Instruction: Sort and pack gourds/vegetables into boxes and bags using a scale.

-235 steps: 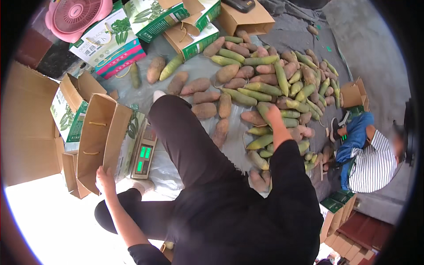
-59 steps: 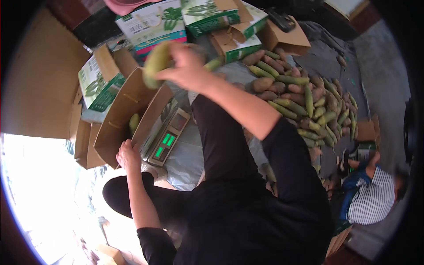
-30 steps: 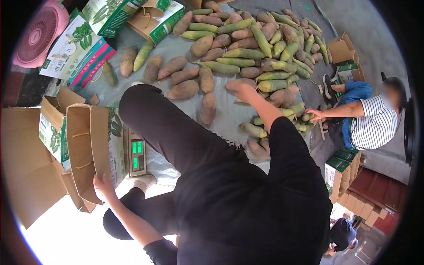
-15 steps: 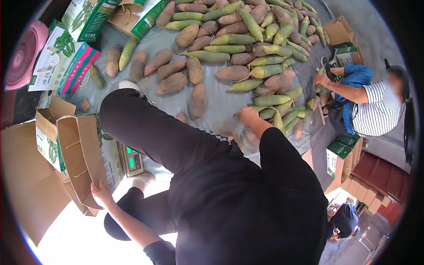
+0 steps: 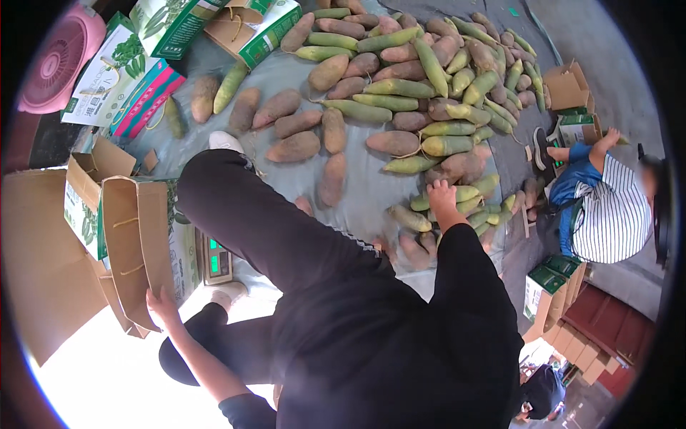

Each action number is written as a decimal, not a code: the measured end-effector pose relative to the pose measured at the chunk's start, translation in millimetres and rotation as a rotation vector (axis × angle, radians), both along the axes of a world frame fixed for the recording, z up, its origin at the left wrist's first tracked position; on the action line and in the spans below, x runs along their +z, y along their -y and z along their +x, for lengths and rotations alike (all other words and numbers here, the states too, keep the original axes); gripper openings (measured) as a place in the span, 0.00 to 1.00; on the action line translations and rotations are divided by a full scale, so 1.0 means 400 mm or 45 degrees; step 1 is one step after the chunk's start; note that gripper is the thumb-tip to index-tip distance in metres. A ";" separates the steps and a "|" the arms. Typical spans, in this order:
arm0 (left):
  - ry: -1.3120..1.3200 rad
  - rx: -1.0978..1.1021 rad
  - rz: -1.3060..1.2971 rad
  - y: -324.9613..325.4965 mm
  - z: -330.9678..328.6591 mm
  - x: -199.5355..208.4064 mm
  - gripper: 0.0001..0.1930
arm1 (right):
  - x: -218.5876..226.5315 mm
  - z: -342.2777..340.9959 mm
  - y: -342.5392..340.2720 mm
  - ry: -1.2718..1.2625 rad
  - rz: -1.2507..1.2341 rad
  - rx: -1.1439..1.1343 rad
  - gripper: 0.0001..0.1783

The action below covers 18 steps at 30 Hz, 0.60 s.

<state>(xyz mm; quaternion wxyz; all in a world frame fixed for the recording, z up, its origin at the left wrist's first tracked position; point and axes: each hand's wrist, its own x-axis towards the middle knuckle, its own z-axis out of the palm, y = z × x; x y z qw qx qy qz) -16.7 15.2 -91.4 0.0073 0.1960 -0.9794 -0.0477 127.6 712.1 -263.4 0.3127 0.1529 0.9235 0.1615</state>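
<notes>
My left hand (image 5: pixel 163 309) is closed on the near edge of an upright, open cardboard box (image 5: pixel 123 247) with rope handles. The box stands beside a scale (image 5: pixel 216 263) with a lit green display. Out to the right, my right hand (image 5: pixel 443 201) has its fingers curled over a green radish (image 5: pixel 466 194) at the near side of the pile; the palm side is hidden. Other green radishes (image 5: pixel 410 217) lie close to that hand. Several brownish, soil-coated radishes (image 5: pixel 294 146) are spread on the grey sheet ahead of my knee.
A large pile of radishes (image 5: pixel 429 71) covers the far sheet. Printed boxes (image 5: pixel 268 32) and a pink plastic basket (image 5: pixel 64 61) are at the far left. To the right, a person in a striped shirt (image 5: pixel 614 211) sits near stacked boxes (image 5: pixel 547 289); another person (image 5: pixel 543 392) is farther back.
My right hand has moved right and slightly nearer onto a green radish. My left hand stays on the box edge. The person on the right has raised an arm. The whole view has shifted slightly.
</notes>
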 end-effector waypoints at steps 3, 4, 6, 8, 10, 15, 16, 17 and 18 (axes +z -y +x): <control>0.047 0.063 -0.017 -0.011 -0.001 0.008 0.24 | 0.002 -0.017 0.008 0.070 0.046 0.031 0.12; 0.050 0.039 -0.013 -0.004 -0.006 -0.002 0.23 | 0.007 -0.014 0.006 0.077 0.066 0.030 0.11; 0.048 0.035 -0.010 0.006 -0.003 -0.013 0.23 | -0.004 -0.007 0.007 0.071 0.062 0.008 0.11; -0.003 0.001 -0.063 0.016 0.007 -0.014 0.22 | -0.015 -0.006 0.011 0.065 0.047 0.001 0.11; 0.042 0.040 0.046 0.037 0.000 -0.019 0.21 | -0.016 -0.002 0.016 0.094 -0.011 0.001 0.11; 0.014 0.012 0.100 -0.004 0.002 0.011 0.18 | -0.024 0.013 0.022 0.227 -0.022 0.220 0.12; 0.078 0.073 0.047 -0.034 0.001 0.040 0.18 | -0.025 0.011 0.023 0.219 -0.033 0.260 0.12; 0.024 0.095 -0.006 -0.026 0.007 0.027 0.17 | -0.023 0.008 0.020 0.187 -0.071 0.233 0.12; -0.029 0.114 -0.059 -0.019 0.011 0.016 0.16 | -0.025 0.005 0.014 0.155 -0.109 0.204 0.13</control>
